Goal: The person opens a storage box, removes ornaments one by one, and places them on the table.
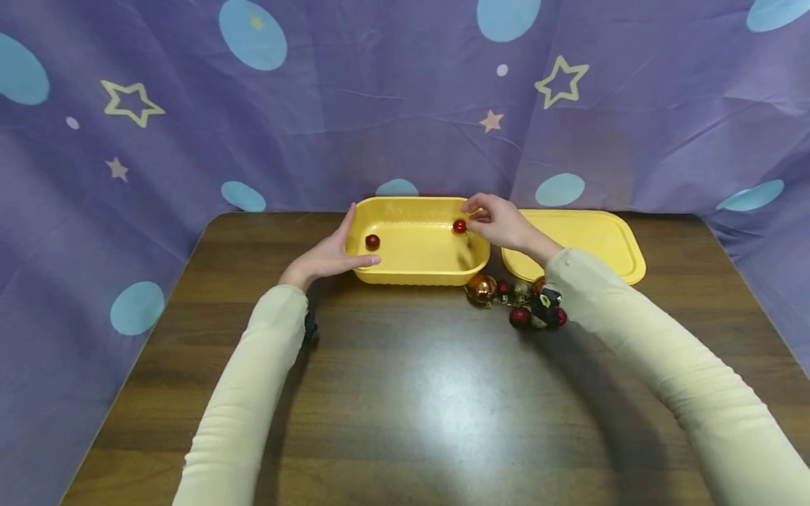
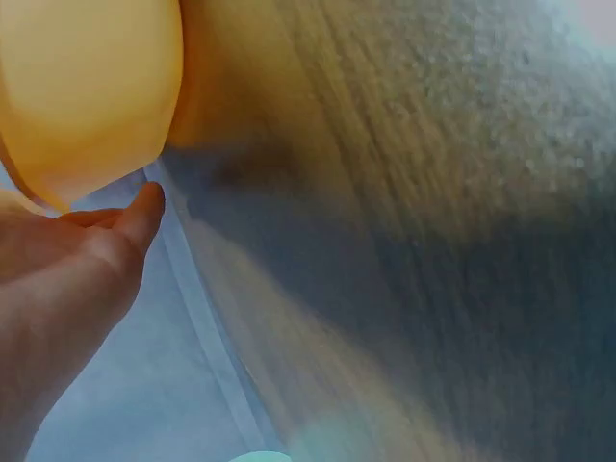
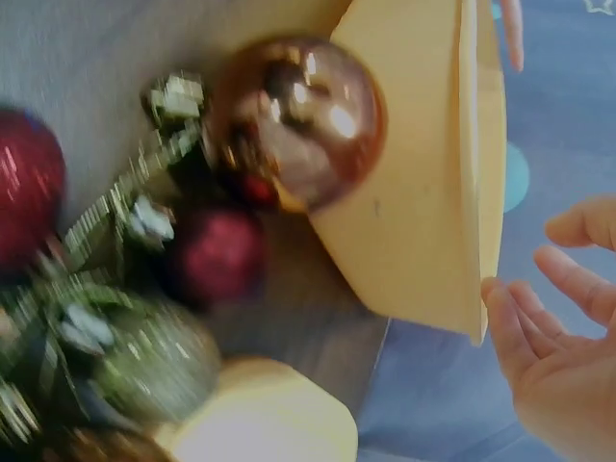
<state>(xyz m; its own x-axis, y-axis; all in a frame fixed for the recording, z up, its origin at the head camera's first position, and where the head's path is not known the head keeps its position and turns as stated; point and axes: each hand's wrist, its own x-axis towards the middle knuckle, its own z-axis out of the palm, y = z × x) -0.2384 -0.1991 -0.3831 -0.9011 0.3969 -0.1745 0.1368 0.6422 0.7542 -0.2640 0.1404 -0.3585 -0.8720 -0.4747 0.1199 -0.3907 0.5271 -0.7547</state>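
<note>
A yellow plastic box [image 1: 414,279] stands at the table's back edge. My left hand [image 1: 327,255] rests against its left end, fingers and thumb spread, the thumb along the front rim. Inside, a dark red bauble [image 1: 373,242] lies near the left end. Over the right end is my right hand [image 1: 503,221], thumb and fingers loosely bent and apart. Just below its fingertips shows a shiny red bauble [image 1: 460,226]; whether it hangs in the air or touches the box cannot be seen. In the right wrist view nothing shows between the fingers [image 3: 575,281].
Beside the box's front right corner lies a cluster of baubles, among them a copper bauble [image 3: 296,123], a dark red bauble [image 3: 219,252] and a glittery green-gold bauble [image 3: 159,361]. A yellow lid [image 1: 585,239] lies flat to the right. A purple curtain [image 1: 392,91] hangs behind the wooden table [image 1: 405,393].
</note>
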